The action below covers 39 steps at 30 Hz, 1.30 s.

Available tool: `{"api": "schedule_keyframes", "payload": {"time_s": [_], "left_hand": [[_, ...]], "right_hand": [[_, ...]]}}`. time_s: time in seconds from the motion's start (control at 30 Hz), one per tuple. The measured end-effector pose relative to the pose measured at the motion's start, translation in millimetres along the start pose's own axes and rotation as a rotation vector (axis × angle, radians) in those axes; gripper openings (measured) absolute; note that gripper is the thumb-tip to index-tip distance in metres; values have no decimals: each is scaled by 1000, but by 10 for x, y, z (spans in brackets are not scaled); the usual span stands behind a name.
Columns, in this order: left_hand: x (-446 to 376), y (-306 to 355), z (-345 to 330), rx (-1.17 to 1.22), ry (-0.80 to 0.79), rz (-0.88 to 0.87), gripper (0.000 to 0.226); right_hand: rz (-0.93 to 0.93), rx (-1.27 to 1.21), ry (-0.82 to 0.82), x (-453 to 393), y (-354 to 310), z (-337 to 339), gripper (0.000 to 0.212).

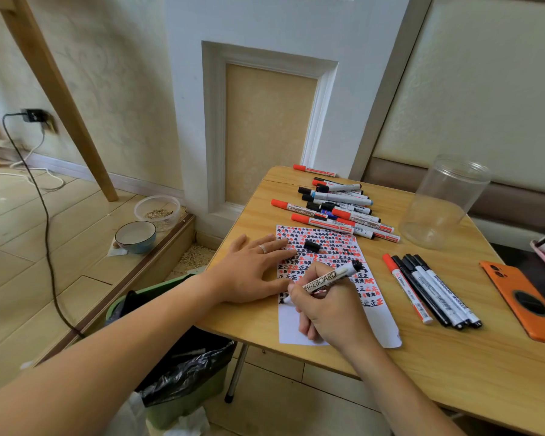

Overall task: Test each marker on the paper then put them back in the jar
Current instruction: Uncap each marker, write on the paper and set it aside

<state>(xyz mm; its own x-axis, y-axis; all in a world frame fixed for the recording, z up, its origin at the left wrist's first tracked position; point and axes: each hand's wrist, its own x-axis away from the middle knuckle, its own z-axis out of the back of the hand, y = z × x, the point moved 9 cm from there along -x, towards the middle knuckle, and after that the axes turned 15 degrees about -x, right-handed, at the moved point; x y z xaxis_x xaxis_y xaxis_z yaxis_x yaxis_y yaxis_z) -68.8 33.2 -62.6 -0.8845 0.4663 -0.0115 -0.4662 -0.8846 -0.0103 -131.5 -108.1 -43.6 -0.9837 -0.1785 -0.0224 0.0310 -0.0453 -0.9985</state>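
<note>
Wooden table (406, 350), tiled floor (29, 247), panelled wall (265, 26)

Paper (337, 253) flat on surface, upper part dense with red and black test marks, near end blank. Uncapped white marker (324, 280) tip down on it, black cap (312, 246) loose on paper. Marker pile (337, 206) behind; five capped markers (431, 289) right. Clear jar (444, 202) empty, tilted.

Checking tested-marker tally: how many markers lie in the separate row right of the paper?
4: one red-capped marker leftmost, then three black-capped markers beside it, between the paper and orange phone. None appear hidden.
</note>
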Motion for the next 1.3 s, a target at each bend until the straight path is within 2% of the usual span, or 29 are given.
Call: {"api": "schedule_keyframes", "payload": {"time_s": [0.63,0.73,0.87,1.07,1.2,1.3], "left_hand": [[-2,-14,41,19,31,3,69],[-9,-19,92,58,38,21,70],[-65,-20,183,74,72,86,57],[-205,55,321,19,193,250,54],[-321,237,329,-6,223,198,53],[-396,344,338,-25,247,161,45]], "right_hand": [[21,-56,21,-37,-13,71,17],[77,-134,64,-87,-159,262,18],[120,-179,189,-149,-267,656,18],[-8,-209,216,-186,37,823,17],[-46,-207,224,-166,107,844,16],[-30,-208,242,-145,108,871,15]]}}
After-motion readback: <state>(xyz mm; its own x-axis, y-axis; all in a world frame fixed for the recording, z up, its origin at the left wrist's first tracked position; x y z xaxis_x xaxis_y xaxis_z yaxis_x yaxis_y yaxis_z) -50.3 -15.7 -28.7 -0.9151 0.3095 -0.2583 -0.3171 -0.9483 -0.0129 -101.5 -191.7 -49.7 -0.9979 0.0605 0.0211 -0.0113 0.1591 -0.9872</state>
